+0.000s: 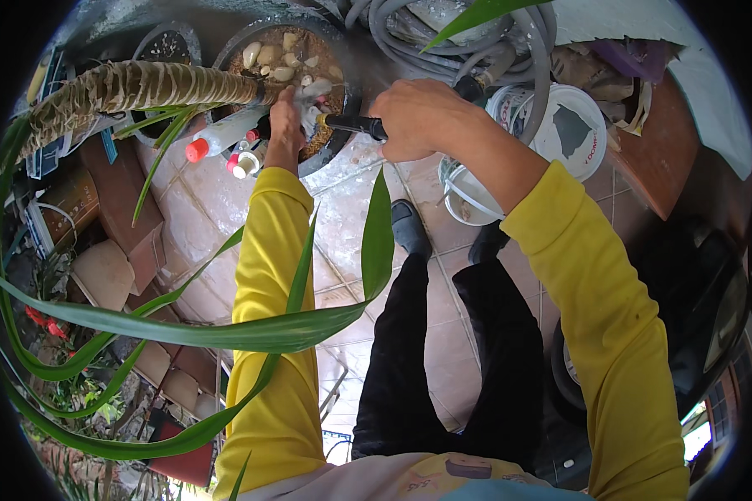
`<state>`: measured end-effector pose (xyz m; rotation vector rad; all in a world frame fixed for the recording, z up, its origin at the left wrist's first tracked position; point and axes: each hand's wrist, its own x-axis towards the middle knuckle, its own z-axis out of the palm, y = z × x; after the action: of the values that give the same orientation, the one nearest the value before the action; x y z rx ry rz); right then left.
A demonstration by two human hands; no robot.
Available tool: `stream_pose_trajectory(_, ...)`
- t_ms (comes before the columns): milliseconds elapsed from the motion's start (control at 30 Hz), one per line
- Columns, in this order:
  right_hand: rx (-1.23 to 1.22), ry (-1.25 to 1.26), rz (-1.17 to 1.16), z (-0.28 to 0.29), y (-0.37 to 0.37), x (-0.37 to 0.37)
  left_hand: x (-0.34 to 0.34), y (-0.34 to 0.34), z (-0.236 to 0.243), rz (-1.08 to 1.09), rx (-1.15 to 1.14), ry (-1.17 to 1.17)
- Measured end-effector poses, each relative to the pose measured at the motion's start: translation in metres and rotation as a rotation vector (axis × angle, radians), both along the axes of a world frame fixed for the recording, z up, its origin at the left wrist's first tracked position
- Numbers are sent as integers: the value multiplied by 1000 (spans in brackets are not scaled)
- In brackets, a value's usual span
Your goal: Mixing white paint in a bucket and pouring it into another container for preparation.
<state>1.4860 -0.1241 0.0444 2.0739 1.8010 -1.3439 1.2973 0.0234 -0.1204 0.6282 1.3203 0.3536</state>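
My right hand (422, 121) is closed around a black spray nozzle (351, 124) with a yellow tip, pointed left over a round dark plant pot (350, 75). A whitish spray shows at the tip, over pale stones. At the base of the plant's thick, ringed trunk (167, 83), my left hand (285, 129) reaches over the pot's near side. Its index finger is stretched out beside the trunk; the other fingers are mostly hidden. Brown soil and several rounded stones (267, 55) lie in the pot. Just left of my left wrist stand bottles, one with a red cap (197, 149).
A coiled grey hose (384, 33) lies at the back, beside white buckets (589, 142) at the right. Long green leaves (226, 336) cross in front of my left arm. Brown boards and boxes (121, 200) line the left side. A dark wheeled vehicle (668, 284) stands at the right.
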Motion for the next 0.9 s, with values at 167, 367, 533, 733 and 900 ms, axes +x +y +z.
stream_pose_trajectory(167,-35,12,11,2,0,-2,2,3,-3,-20,101,44)
stream_pose_trajectory(367,-1,13,-6,1,-4,0,-10,4,-10,47,-9,-127)
stream_pose_trajectory(533,9,7,47,1,-6,-2,-10,3,-26,-53,119,-157)
stream_pose_trajectory(733,-3,22,50,1,-8,-7,4,4,-22,309,93,67)
stream_pose_trajectory(900,54,13,-55,0,-9,-7,-6,4,-19,345,-34,-349)
